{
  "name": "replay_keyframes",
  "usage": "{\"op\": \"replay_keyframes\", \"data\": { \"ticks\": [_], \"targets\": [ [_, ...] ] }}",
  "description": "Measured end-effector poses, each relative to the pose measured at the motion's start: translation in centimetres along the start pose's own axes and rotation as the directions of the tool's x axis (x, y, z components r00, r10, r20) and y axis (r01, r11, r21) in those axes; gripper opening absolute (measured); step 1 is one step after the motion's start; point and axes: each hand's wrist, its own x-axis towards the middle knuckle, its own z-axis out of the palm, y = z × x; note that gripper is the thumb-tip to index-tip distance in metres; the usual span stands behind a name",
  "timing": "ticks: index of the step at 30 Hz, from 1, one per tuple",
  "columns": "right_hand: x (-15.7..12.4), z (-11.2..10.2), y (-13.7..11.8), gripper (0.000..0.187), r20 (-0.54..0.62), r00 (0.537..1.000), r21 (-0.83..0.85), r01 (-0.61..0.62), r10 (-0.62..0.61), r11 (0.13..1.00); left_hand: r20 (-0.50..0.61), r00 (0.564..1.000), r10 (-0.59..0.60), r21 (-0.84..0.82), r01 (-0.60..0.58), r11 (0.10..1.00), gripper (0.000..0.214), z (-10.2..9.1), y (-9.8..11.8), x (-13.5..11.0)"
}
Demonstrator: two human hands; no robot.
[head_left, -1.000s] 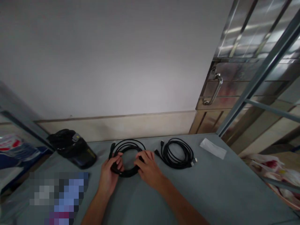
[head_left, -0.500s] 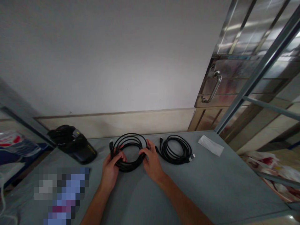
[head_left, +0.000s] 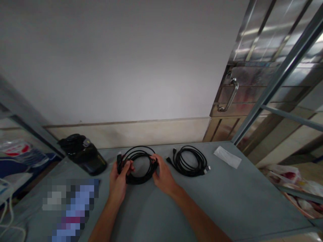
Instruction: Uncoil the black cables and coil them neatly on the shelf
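A coiled black cable [head_left: 138,158] lies on the grey table [head_left: 227,198] in front of me. My left hand [head_left: 118,181] grips the coil's left side, fingers wrapped round the strands near a plug end. Across the loop, my right hand [head_left: 163,174] pinches the coil's right side. A second coiled black cable [head_left: 189,160] rests flat on the table just to the right, untouched.
A black bag-like object [head_left: 82,158] sits at the table's back left. A small white packet [head_left: 227,157] lies at the back right. A blurred blue item [head_left: 73,205] is at the front left. A metal door with a handle [head_left: 230,94] stands to the right.
Both hands have closed in on the coil's two sides, squeezing the loop narrower. The view has shifted slightly.
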Motion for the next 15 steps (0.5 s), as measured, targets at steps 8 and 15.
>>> {"op": "replay_keyframes", "data": {
  "ticks": [8,15],
  "targets": [
    [0.0,-0.2,0.3,0.086,0.040,0.998,-0.026,0.049,-0.048,0.998,-0.058,0.997,0.054,0.103,-0.048,0.994,0.082,-0.6,-0.5,0.5],
    [0.0,-0.2,0.2,0.081,-0.012,0.999,-0.041,0.037,-0.037,0.998,-0.027,0.992,0.127,0.262,-0.115,0.958,0.064,-1.7,-1.6,1.2]
  ]
}}
